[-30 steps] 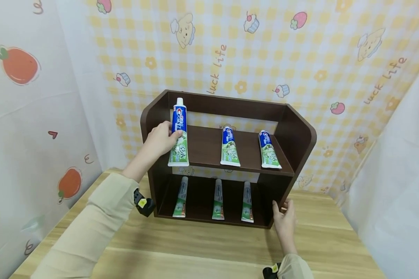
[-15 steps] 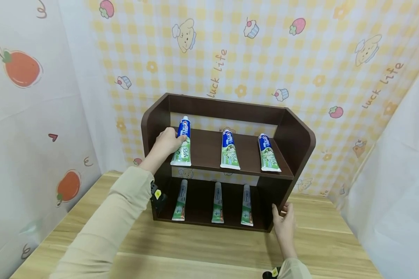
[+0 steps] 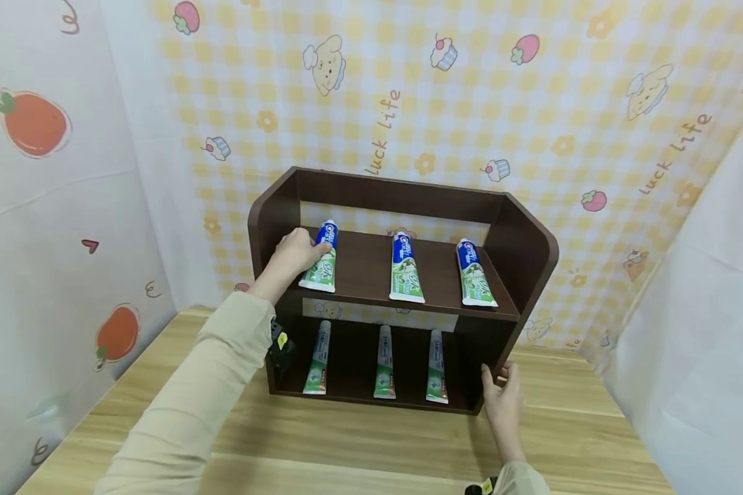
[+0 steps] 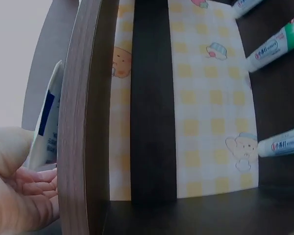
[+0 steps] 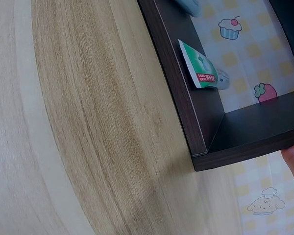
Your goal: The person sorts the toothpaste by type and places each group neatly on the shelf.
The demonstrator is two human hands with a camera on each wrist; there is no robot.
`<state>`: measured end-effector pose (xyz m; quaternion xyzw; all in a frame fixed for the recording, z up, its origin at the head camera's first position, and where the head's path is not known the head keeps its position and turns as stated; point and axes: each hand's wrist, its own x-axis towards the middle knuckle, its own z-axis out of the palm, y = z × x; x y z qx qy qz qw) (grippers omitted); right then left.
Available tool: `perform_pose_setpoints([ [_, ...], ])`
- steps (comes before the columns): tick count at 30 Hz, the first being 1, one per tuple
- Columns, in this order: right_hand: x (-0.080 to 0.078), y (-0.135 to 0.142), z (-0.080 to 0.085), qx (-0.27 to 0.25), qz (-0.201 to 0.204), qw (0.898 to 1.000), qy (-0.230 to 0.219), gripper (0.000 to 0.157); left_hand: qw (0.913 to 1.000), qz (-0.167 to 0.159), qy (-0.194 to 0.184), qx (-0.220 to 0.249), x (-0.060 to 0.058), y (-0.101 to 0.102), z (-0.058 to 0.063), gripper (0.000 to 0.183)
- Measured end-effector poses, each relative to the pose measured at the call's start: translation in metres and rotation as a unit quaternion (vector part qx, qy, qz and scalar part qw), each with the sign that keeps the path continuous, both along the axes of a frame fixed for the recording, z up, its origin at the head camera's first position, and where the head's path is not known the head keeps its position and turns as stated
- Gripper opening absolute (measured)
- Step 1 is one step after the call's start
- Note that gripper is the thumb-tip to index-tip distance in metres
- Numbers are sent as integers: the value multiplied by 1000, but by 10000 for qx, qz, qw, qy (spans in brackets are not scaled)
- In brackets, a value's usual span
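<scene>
On the upper board of a dark brown two-tier shelf point(image 3: 362, 261), my left hand point(image 3: 296, 256) pinches a blue-and-green toothpaste tube point(image 3: 320, 270) near the left side panel. The tube lies cap end toward the back; in the left wrist view its flat end point(image 4: 50, 117) sits between thumb and fingers, against the board's edge. Two matching toothpaste tubes, one in the middle point(image 3: 406, 271) and one on the right point(image 3: 475, 276), lie on the same board. My right hand point(image 3: 503, 400) holds the shelf's right side panel low down, thumb at its front edge. In the right wrist view only part of that hand shows.
On the lower board lie three grey-and-green toothpaste tubes: left point(image 3: 318, 361), middle point(image 3: 384, 364) and right point(image 3: 436, 368). The shelf stands on a wooden table point(image 3: 347, 447). A yellow-checked cloth point(image 3: 359, 103) hangs behind it, with white cloth at both sides.
My left hand has lowered the toothpaste tube from above the upper board's front onto the board and slid it slightly back. The right hand keeps its place on the side panel.
</scene>
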<state>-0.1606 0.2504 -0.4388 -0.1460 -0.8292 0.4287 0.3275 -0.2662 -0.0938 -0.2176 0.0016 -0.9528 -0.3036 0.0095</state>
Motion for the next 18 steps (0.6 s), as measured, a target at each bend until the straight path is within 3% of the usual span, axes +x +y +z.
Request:
perform_pose_setpoints([
  [5, 0, 0, 3, 108, -96, 9999, -26, 20, 9995, -78, 313, 5, -1, 0, -2, 43],
  [11, 0, 0, 3, 110, -93, 9999, -93, 20, 9959, -48, 908, -10, 5, -2, -4, 61],
  [18, 2, 0, 1, 81, -38, 9999, -141, 20, 9896, -231, 1389, 298, 26, -6, -3, 41],
])
